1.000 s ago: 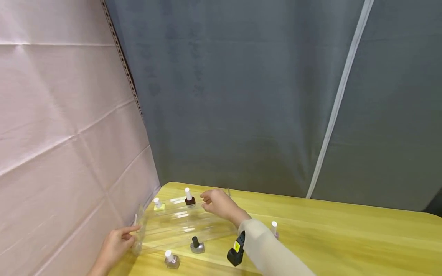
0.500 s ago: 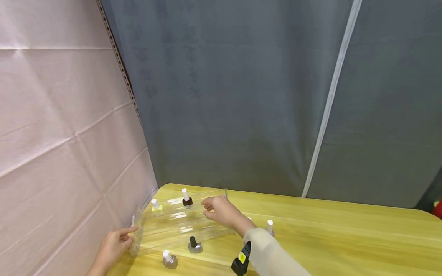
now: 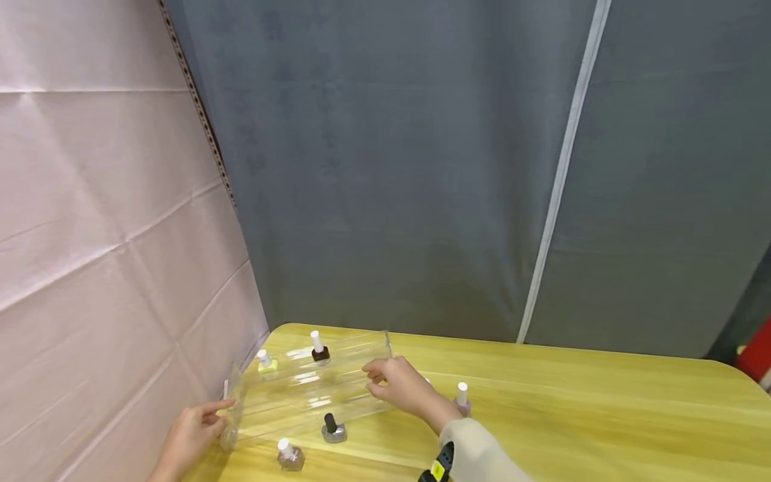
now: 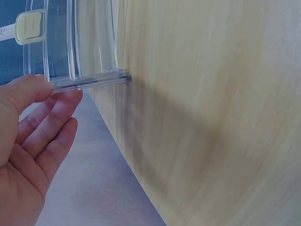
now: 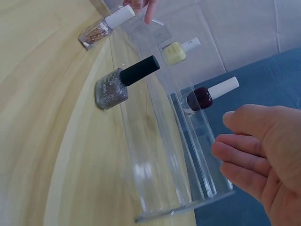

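A clear stepped display rack [image 3: 308, 379] stands on the yellow wood-grain table. My left hand [image 3: 189, 432] pinches its left side panel [image 4: 89, 83] between thumb and fingers. On the rack's upper tier are a pale yellow nail polish bottle [image 5: 175, 53] and a dark red nail polish bottle [image 5: 199, 98], both with white caps. My right hand [image 3: 402, 386] hovers by the rack's right end, fingers loosely bent and holding nothing. In front of the rack stand a black-capped glitter nail polish bottle [image 5: 112, 88] and a white-capped, pinkish glitter one [image 5: 96, 34].
Right of the rack stands a lilac nail polish bottle [image 3: 462, 404]. Another white cap [image 3: 428, 381] peeks out behind my right hand. A pink cloth wall [image 3: 120, 321] borders the table's left side; a grey curtain [image 3: 385, 201] hangs behind. Something red [image 3: 755, 355] shows at far right.
My right hand has drawn away from the dark red nail polish bottle, to the right and nearer to me. My left hand keeps its pinch on the rack. The head view has turned slightly right.
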Demonstrator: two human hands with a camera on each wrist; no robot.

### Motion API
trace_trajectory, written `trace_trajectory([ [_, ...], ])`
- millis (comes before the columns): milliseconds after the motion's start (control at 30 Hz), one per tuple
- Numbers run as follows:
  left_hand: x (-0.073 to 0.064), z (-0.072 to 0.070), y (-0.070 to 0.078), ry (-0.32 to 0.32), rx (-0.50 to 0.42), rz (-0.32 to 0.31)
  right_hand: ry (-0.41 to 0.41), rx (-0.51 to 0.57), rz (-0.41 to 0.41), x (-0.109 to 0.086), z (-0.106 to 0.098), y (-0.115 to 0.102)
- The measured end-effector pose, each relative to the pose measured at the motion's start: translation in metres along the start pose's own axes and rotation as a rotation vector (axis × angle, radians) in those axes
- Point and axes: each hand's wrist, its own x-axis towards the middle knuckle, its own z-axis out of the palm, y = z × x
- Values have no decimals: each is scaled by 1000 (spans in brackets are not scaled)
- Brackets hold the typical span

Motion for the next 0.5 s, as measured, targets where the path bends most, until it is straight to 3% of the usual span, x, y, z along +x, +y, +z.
trace_trajectory([
  [500, 5, -3, -7, 36, 37, 62, 5, 60, 32, -20, -5, 10],
])
